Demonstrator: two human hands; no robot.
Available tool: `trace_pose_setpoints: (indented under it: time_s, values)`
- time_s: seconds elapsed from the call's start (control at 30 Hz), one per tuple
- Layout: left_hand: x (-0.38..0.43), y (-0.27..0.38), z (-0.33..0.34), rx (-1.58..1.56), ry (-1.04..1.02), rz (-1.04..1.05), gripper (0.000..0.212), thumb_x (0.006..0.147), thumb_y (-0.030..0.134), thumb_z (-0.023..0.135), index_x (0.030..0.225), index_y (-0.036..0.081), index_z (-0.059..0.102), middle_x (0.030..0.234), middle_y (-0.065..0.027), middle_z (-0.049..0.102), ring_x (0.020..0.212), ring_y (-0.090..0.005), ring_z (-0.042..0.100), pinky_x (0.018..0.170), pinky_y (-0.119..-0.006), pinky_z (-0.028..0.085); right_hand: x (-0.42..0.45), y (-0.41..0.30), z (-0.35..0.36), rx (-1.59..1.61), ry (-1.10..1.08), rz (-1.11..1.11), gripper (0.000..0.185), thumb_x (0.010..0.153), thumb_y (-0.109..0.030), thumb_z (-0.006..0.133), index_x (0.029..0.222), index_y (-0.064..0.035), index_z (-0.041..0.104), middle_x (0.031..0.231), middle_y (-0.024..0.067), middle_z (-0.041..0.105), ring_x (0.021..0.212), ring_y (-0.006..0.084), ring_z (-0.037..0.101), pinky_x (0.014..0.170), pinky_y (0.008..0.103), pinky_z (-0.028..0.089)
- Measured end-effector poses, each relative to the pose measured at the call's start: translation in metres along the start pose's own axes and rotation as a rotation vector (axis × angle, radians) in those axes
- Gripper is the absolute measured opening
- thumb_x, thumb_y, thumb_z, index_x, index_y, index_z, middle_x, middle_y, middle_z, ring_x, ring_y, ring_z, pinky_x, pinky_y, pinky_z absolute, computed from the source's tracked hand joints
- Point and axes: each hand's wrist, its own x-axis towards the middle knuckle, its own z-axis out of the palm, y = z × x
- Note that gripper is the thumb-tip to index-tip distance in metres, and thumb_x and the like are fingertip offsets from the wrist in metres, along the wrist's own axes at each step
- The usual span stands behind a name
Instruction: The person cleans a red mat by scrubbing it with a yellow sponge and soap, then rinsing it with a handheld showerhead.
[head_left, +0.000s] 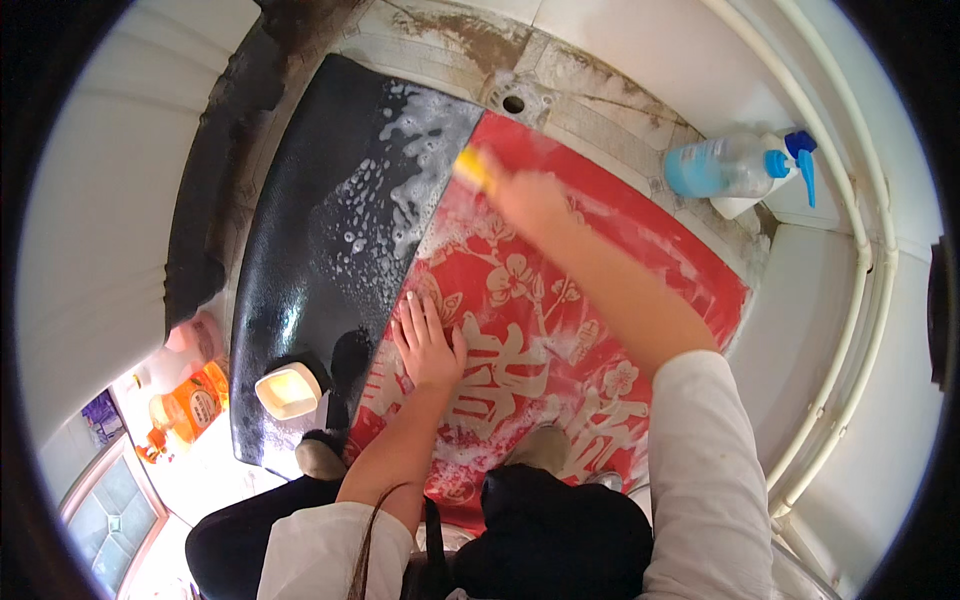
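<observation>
A red doormat (517, 322) with pale flowers and large characters lies before me, wet with suds. Its black rubbery part (300, 202) is on the left, and foam (424, 142) covers the area near the seam. My left hand (427, 345) rests flat on the red surface beside the seam, fingers spread, holding nothing. Farther up, my right hand (529, 199), blurred, is closed on a yellow object (474, 168), probably a scrubbing brush, against the mat's red part close to the seam. A small cream square bowl (288, 391) stands on the black part at the lower left.
A floor drain (514, 103) lies past the mat's far edge on dirty tiles. A pump bottle of blue liquid (720, 166) is at the right by the wall, near pale pipes (855, 300). An orange pump bottle (191, 405) lies at the lower left. My feet are at the near edge.
</observation>
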Motion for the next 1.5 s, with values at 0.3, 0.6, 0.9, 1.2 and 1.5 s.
trace_pose_setpoints:
  time_s: [0.3, 0.6, 0.9, 1.2, 1.5]
  values:
    - [-0.001, -0.003, 0.003, -0.014, -0.029, -0.02, 0.064, 0.076, 0.031, 0.044, 0.129, 0.001, 0.025, 0.134, -0.0183, 0.024, 0.123, -0.0321, 0.022, 0.099, -0.047, 0.016, -0.07, -0.051, -0.003, 0.196, -0.088, -0.074, 0.057, 0.081, -0.031, 0.046, 0.131, -0.0165, 0.022, 0.058, 0.01, 0.057, 0.049, 0.0248, 0.058, 0.042, 0.0391, 0.045]
    - [0.002, 0.001, 0.003, -0.053, -0.061, -0.038, 0.064, 0.075, 0.029, 0.045, 0.129, 0.001, 0.024, 0.134, -0.0186, 0.022, 0.124, -0.0329, 0.02, 0.099, -0.048, 0.014, -0.037, -0.036, 0.018, 0.371, 0.293, 0.189, 0.035, 0.08, -0.032, 0.049, 0.105, -0.0079, 0.048, 0.069, 0.0147, 0.059, 0.057, 0.0319, 0.058, 0.052, 0.0422, 0.047]
    - [-0.001, -0.001, 0.002, -0.036, -0.052, -0.035, 0.066, 0.073, 0.031, 0.046, 0.128, 0.001, 0.027, 0.132, -0.0175, 0.026, 0.123, -0.0314, 0.024, 0.099, -0.047, 0.016, -0.118, -0.074, 0.018, 0.254, -0.184, 0.147, 0.04, 0.077, -0.041, 0.054, 0.088, -0.0028, 0.047, 0.06, 0.0128, 0.057, 0.058, 0.0292, 0.059, 0.049, 0.0386, 0.047]
    - [-0.005, -0.007, 0.009, -0.002, -0.044, -0.028, 0.063, 0.073, 0.031, 0.047, 0.126, 0.0, 0.03, 0.132, -0.0186, 0.026, 0.123, -0.0319, 0.024, 0.099, -0.047, 0.017, -0.094, -0.096, 0.028, 0.251, -0.08, 0.089, 0.045, 0.075, -0.049, 0.051, 0.074, -0.0048, 0.057, 0.061, 0.0126, 0.058, 0.054, 0.0254, 0.059, 0.046, 0.035, 0.047]
    - [-0.001, 0.0, 0.008, -0.002, -0.037, -0.002, 0.063, 0.075, 0.032, 0.045, 0.127, 0.0, 0.029, 0.132, -0.0176, 0.026, 0.123, -0.0314, 0.024, 0.099, -0.046, 0.017, -0.033, 0.0, -0.004, 0.2, -0.02, 0.469, 0.05, 0.08, -0.05, 0.042, 0.071, -0.0034, 0.059, 0.064, 0.0157, 0.059, 0.058, 0.0317, 0.058, 0.053, 0.0412, 0.047]
